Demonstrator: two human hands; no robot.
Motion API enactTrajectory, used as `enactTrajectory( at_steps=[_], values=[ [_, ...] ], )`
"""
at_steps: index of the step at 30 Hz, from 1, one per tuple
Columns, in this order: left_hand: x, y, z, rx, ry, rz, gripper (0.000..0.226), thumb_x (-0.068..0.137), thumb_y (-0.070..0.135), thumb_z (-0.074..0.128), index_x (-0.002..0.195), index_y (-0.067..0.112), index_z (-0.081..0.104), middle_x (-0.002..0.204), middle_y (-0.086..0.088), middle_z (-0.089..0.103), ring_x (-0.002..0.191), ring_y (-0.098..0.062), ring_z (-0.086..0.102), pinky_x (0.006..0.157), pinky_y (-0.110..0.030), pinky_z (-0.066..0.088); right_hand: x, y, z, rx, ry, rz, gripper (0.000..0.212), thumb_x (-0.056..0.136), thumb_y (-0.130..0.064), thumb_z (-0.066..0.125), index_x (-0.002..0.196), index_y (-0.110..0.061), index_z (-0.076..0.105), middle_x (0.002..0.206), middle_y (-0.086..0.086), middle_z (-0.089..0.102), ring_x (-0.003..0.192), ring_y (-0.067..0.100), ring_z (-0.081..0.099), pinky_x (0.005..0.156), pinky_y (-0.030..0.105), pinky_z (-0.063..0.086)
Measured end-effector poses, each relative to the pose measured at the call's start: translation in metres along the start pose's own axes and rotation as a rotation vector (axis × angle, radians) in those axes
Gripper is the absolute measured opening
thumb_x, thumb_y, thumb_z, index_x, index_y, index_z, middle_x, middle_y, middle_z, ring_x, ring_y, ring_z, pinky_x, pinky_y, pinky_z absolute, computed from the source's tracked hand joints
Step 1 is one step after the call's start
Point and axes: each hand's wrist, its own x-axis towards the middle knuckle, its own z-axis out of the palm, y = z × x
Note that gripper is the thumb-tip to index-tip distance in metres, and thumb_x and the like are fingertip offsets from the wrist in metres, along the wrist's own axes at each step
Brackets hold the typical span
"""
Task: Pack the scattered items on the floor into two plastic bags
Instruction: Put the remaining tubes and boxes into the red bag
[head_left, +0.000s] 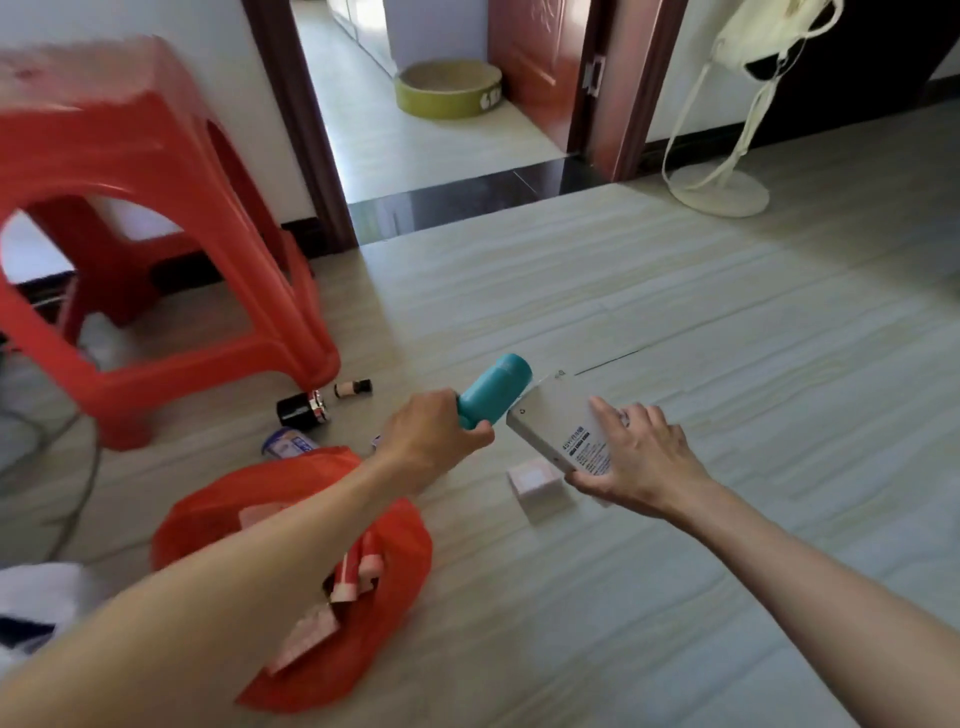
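Teal bottle (496, 391) held up off the floor (675, 312), gripped at one end by curled fingers of the left hand (434, 434). White flat box (558, 423) pinched by the right hand (641, 460), thumb under, fingers spread on top, touching the bottle. Red bag (291, 519) open on the floor below the left arm, some things already inside. Pink box (537, 486), black jar (301, 410) and small tube (353, 388) lying on the floor near the red stool (130, 234). Could bump together and slip. Could miss the floppy bag mouth and drop.

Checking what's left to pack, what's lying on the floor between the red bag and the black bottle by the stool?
In the head view, a blue-and-white packet lies between the red bag and black bottle.
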Motion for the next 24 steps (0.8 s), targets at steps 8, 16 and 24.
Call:
enactTrajectory(
  at_steps=[8,16,24],
  values=[
    [-0.109,-0.118,-0.05,-0.073,0.142,-0.249,0.026,0.077,0.044,0.06,0.085,0.019,0.06,0.075,-0.003,0.062,0.072,-0.025,0.062,0.058,-0.029,0.041,-0.046,-0.137,0.015,0.145,-0.127,-0.084,0.084,0.072,-0.074,0.049,0.134,-0.021,0.029,0.127,0.015,0.046,0.118,0.032,0.038,0.094,0.046,0.037],
    [-0.152,-0.223,0.024,-0.47,0.132,-0.719,0.042,0.083,0.036,0.062,0.102,-0.002,0.063,0.096,-0.019,0.068,0.088,-0.034,0.064,0.072,-0.035,0.051,-0.05,-0.228,0.105,0.114,-0.319,-0.14,0.083,0.073,-0.073,0.048,0.135,-0.02,0.03,0.125,0.015,0.048,0.116,0.032,0.041,0.091,0.043,0.038],
    [-0.112,-0.249,0.049,-0.481,0.35,-0.846,0.038,0.091,0.031,0.052,0.114,0.001,0.056,0.107,-0.018,0.063,0.098,-0.034,0.059,0.07,-0.032,0.041,-0.012,-0.294,0.141,0.281,-0.182,0.15,0.076,0.08,-0.068,0.045,0.13,-0.011,0.041,0.13,0.016,0.045,0.122,0.035,0.037,0.099,0.045,0.032]
  ],
)
